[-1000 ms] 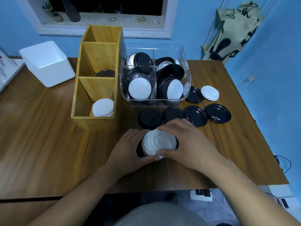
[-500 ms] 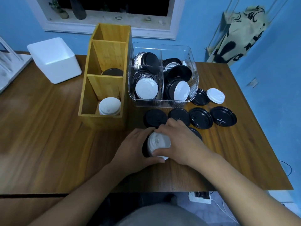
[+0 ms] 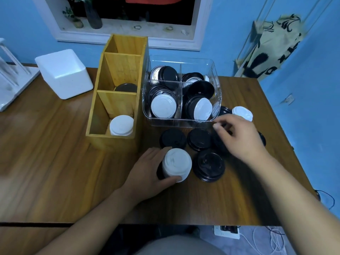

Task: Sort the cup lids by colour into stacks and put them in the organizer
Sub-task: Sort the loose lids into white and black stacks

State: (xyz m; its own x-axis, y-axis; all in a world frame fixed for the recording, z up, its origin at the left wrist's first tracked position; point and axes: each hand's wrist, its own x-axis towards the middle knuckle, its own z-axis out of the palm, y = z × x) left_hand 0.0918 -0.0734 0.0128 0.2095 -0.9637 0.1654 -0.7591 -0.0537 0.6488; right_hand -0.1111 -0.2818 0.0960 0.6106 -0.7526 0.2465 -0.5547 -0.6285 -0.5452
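My left hand [image 3: 147, 172] grips a stack of white lids [image 3: 177, 162] standing on the table, with a black lid under it. My right hand [image 3: 239, 137] hovers open over the black lids at the right, fingers spread, near a single white lid [image 3: 242, 113]. Loose black lids [image 3: 172, 138] [image 3: 199, 139] [image 3: 208, 165] lie in front of the clear bin [image 3: 181, 122], which holds mixed black and white lids. The wooden organizer [image 3: 112, 138] has white lids [image 3: 121, 125] in its near compartment and a black lid [image 3: 127, 87] in the middle one.
A white foam box [image 3: 64, 72] stands at the back left of the wooden table [image 3: 46, 162]. A white rack [image 3: 9, 85] is at the far left edge. A patterned cloth bag [image 3: 272, 48] hangs on the blue wall at the right.
My right hand has left the white stack and moved right and away, over the black lids. My left hand stays on the white stack. The camera has moved closer.
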